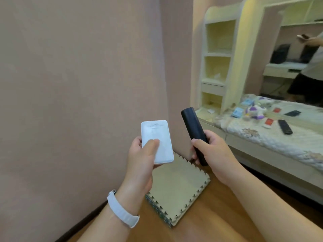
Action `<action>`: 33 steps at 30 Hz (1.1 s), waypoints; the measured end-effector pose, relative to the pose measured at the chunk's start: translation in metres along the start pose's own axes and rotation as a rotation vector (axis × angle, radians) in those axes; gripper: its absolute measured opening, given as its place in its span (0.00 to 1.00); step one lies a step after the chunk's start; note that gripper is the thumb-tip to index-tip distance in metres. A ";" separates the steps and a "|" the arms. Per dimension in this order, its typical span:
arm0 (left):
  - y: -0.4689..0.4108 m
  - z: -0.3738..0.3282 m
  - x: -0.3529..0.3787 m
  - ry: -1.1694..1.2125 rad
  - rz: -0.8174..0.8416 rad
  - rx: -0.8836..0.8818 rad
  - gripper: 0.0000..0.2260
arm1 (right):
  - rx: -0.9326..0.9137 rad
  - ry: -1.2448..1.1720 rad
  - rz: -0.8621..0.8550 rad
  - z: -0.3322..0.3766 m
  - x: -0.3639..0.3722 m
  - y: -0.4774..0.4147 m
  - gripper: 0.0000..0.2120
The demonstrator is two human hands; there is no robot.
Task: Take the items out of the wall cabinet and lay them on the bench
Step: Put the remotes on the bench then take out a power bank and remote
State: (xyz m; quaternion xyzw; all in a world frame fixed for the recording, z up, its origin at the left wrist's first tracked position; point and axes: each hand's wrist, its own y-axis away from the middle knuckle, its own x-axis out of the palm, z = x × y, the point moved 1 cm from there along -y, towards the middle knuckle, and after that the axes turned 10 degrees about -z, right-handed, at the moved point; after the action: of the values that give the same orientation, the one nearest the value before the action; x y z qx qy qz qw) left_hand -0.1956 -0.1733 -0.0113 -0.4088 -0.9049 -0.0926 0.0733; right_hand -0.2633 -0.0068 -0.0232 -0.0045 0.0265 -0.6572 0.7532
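Note:
My left hand (139,163) grips a flat white power bank (156,137), thumb pressed on its face. My right hand (211,154) is closed around a long black remote-like bar (193,128), held upright. Both are held in front of me above the floor. To the right runs the bench (262,137) under a pale patterned cover, with several items lying on it: a black remote (285,126), a dark phone (292,113), red cards (269,121), blue boxes (237,112) and a purple-white toy (253,111). The open shelf unit (218,55) stands at the bench's far end.
A stack of beige foam floor tiles (178,189) lies on the wooden floor below my hands. A plain pink wall (78,75) fills the left. A large mirror (297,49) behind the bench reflects a person and a desk.

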 end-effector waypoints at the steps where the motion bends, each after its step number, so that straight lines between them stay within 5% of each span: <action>1: 0.001 0.004 0.014 -0.012 0.038 -0.006 0.06 | 0.014 -0.018 -0.032 -0.002 -0.014 -0.002 0.06; 8: -0.019 0.032 0.100 -0.049 0.227 0.029 0.14 | 0.064 -0.045 -0.230 -0.018 -0.085 -0.021 0.07; 14: -0.071 0.069 0.175 -0.071 0.351 -0.089 0.07 | 0.105 -0.013 -0.400 -0.039 -0.123 -0.072 0.09; 33: -0.235 0.144 0.363 -0.162 0.646 -0.319 0.07 | 0.232 0.066 -0.737 -0.076 -0.185 -0.253 0.08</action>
State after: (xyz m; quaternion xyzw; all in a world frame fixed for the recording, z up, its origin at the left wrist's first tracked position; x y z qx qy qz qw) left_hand -0.6185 -0.0290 -0.1013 -0.6855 -0.7064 -0.1720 -0.0378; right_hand -0.5421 0.1442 -0.0820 0.0925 -0.0272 -0.8822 0.4608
